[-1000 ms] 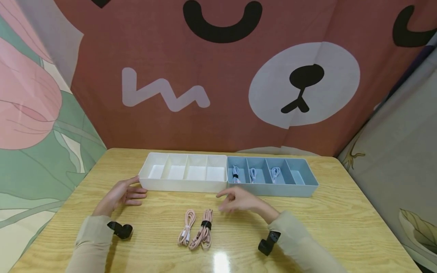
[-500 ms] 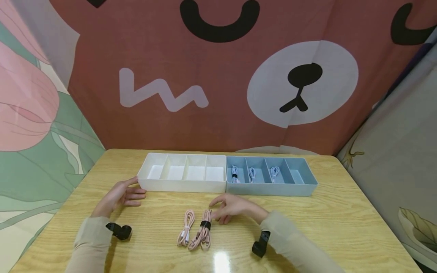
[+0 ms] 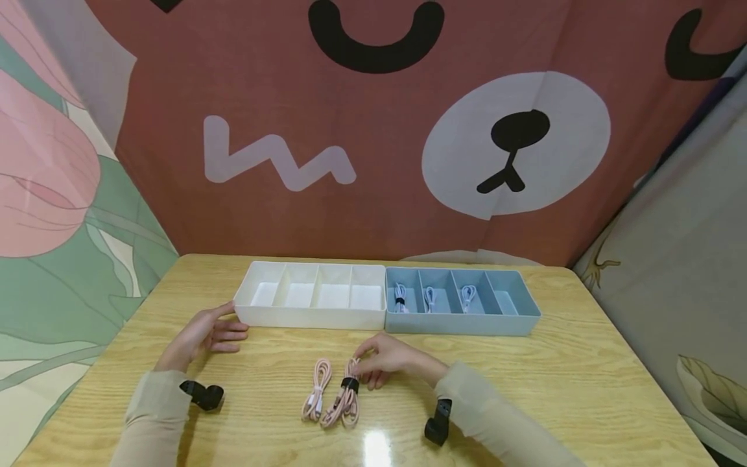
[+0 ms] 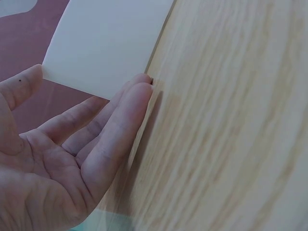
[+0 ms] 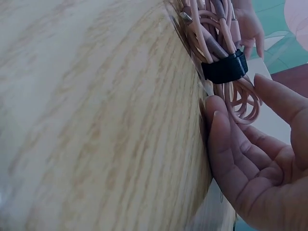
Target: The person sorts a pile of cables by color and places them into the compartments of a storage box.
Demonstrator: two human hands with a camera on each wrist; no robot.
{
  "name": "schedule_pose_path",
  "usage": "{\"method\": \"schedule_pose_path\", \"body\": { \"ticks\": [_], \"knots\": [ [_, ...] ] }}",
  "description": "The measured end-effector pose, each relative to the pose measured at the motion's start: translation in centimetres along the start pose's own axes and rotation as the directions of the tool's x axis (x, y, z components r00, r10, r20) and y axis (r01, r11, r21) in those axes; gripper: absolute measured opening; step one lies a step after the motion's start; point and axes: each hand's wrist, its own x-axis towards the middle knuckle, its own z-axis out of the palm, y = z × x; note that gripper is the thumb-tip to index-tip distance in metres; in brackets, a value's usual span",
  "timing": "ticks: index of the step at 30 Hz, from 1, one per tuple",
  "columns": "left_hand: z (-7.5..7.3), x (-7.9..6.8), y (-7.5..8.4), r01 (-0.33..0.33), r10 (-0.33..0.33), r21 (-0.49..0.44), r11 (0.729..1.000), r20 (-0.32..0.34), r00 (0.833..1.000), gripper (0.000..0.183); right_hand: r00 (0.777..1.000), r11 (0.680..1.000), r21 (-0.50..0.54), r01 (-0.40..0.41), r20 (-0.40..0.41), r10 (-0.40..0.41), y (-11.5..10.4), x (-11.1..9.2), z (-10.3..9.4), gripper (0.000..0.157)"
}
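Observation:
My left hand [image 3: 204,334] touches the left end of a white divided box [image 3: 309,318], its fingers fairly straight; in the left wrist view, thumb and fingers lie against the box's corner edges. On the table before me lies a bundled pink charging cable [image 3: 341,410] with a black strap [image 5: 226,68]. My right hand [image 3: 390,355] pinches its far looped end between thumb and fingers, as the right wrist view shows. Just left of that bundle lies a second coiled pink cable [image 3: 317,389], its plugs toward me.
Against the white box stands a blue divided box [image 3: 467,325]. Three of its compartments each hold a pale coiled cable [image 3: 469,296]. Both boxes stand near the back of the wooden table [image 3: 245,415], before a printed cloth [image 3: 373,220].
My right hand has moved left and toward me, from near the blue box's front to the strapped pink cable's looped end. The left hand stays at the white box.

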Motion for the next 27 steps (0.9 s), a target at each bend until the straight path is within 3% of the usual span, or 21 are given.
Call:
{"method": "schedule_pose_path", "body": {
  "ticks": [5,27],
  "knots": [
    [0.08,-0.21,0.06,-0.004,0.004,-0.002,1.000,0.011,1.000,0.066,1.000,1.000,0.014,0.006,-0.012,-0.006,-0.01,0.07,0.26,0.013],
    [-0.11,0.14,-0.04,0.004,-0.004,-0.012,1.000,0.003,1.000,0.069,0.998,0.999,0.031,0.041,-0.044,-0.039,0.03,-0.04,-0.14,0.013]
  ]
}}
